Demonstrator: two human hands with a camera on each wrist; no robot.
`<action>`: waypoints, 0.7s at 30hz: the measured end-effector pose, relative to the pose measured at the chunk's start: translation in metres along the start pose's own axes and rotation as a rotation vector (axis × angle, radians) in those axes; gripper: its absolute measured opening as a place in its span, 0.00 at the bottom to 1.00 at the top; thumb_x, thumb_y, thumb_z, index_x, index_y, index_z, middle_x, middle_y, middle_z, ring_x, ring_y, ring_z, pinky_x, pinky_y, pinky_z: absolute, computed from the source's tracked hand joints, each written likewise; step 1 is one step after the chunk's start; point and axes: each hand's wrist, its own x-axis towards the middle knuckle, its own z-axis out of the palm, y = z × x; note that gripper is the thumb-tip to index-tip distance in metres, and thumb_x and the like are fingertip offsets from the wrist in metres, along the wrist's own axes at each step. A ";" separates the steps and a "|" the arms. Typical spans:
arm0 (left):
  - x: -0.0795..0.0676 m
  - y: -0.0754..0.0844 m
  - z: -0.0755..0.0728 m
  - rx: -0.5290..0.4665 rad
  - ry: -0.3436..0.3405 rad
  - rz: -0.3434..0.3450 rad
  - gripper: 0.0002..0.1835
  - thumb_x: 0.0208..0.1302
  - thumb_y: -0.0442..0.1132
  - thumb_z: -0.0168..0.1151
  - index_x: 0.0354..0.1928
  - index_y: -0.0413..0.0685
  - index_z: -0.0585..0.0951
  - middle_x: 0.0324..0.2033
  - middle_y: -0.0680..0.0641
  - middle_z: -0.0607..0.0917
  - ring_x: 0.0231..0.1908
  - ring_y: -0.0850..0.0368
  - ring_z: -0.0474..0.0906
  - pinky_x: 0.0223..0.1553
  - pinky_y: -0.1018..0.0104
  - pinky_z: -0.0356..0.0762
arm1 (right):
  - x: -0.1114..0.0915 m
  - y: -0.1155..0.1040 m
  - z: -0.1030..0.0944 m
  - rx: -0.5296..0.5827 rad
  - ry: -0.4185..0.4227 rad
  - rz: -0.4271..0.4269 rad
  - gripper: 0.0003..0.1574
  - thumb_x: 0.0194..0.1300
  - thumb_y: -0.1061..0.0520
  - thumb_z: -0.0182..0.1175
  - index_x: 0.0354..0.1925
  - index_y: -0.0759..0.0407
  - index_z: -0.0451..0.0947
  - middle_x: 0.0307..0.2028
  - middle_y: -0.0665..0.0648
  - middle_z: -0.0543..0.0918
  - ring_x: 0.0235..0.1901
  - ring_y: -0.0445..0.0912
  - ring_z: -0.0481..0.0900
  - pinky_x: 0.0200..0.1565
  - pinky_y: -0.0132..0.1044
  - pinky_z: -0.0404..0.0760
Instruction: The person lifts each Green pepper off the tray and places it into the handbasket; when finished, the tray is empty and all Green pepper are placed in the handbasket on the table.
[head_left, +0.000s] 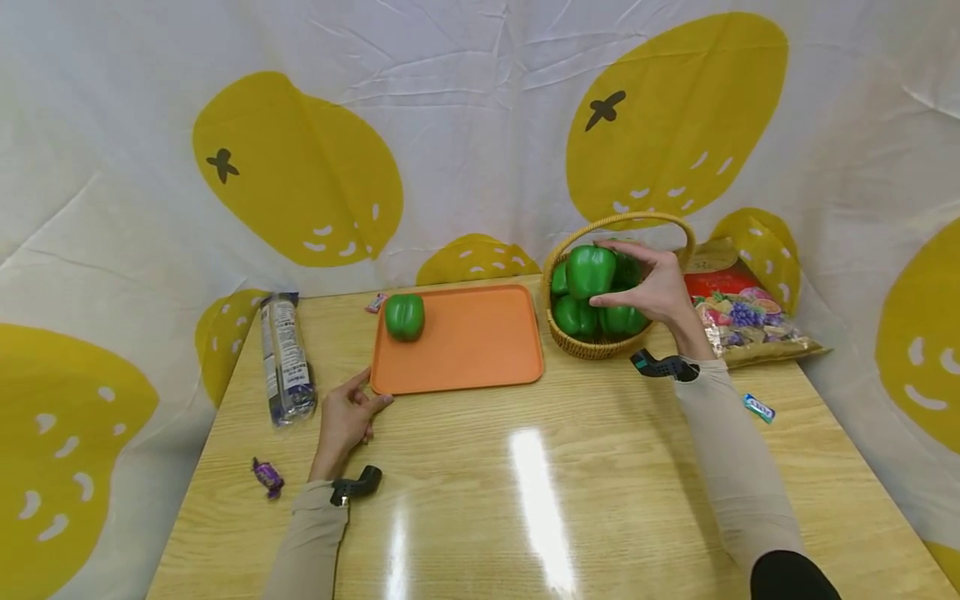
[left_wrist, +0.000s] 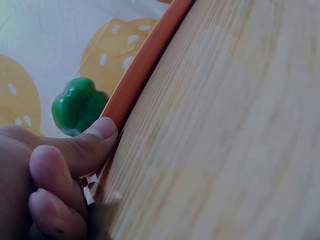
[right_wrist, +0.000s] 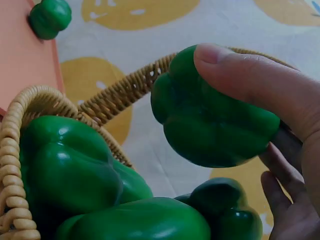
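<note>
My right hand grips a green bell pepper between thumb and fingers, above a wicker basket. Several more green peppers fill the basket below it, as the right wrist view shows. At the near left corner of an orange tray, my left hand holds the rim, its thumb pressed against the edge in the left wrist view. One green pepper stands on the tray toward its far left corner.
A clear plastic package lies left of the tray, with a purple-wrapped candy nearer me. Right of the basket are a colourful fruit-printed bag and a small blue candy. The basket's tall handle arches over the peppers.
</note>
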 end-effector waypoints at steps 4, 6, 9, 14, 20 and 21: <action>0.000 -0.001 0.000 0.000 -0.003 0.001 0.38 0.55 0.44 0.76 0.69 0.58 0.73 0.23 0.45 0.74 0.05 0.58 0.70 0.04 0.55 0.72 | 0.007 0.015 -0.001 -0.144 0.004 0.037 0.50 0.35 0.64 0.84 0.60 0.51 0.81 0.62 0.54 0.77 0.63 0.48 0.69 0.64 0.62 0.68; 0.000 -0.001 0.000 -0.001 -0.002 0.001 0.38 0.55 0.43 0.76 0.69 0.58 0.73 0.23 0.45 0.74 0.05 0.58 0.70 0.04 0.55 0.72 | 0.011 0.024 -0.002 -0.202 0.000 0.036 0.49 0.35 0.61 0.85 0.60 0.47 0.81 0.64 0.55 0.73 0.64 0.50 0.66 0.62 0.65 0.69; 0.000 0.000 0.000 0.006 -0.003 0.001 0.38 0.55 0.43 0.76 0.69 0.57 0.73 0.23 0.44 0.74 0.05 0.58 0.70 0.04 0.55 0.72 | 0.014 0.029 -0.002 -0.260 -0.005 0.017 0.48 0.34 0.57 0.86 0.59 0.43 0.82 0.66 0.56 0.69 0.67 0.52 0.62 0.59 0.67 0.70; 0.001 0.000 0.000 0.009 -0.003 -0.006 0.38 0.55 0.43 0.76 0.69 0.56 0.72 0.24 0.44 0.74 0.05 0.58 0.70 0.04 0.55 0.73 | 0.019 0.034 -0.002 -0.333 -0.029 -0.020 0.48 0.31 0.51 0.87 0.56 0.39 0.83 0.68 0.55 0.66 0.69 0.54 0.59 0.60 0.70 0.67; 0.000 0.000 0.000 0.007 -0.006 -0.002 0.38 0.55 0.44 0.76 0.69 0.56 0.72 0.24 0.44 0.74 0.05 0.58 0.70 0.04 0.56 0.72 | 0.022 0.038 -0.002 -0.419 -0.058 0.008 0.50 0.30 0.46 0.87 0.57 0.38 0.81 0.70 0.57 0.64 0.72 0.57 0.54 0.66 0.74 0.54; 0.000 0.000 0.000 0.007 -0.006 -0.001 0.38 0.55 0.44 0.76 0.69 0.56 0.72 0.24 0.44 0.74 0.05 0.58 0.70 0.04 0.56 0.72 | 0.022 0.039 -0.002 -0.433 -0.062 0.023 0.50 0.31 0.45 0.87 0.58 0.38 0.81 0.70 0.57 0.64 0.73 0.58 0.53 0.66 0.74 0.52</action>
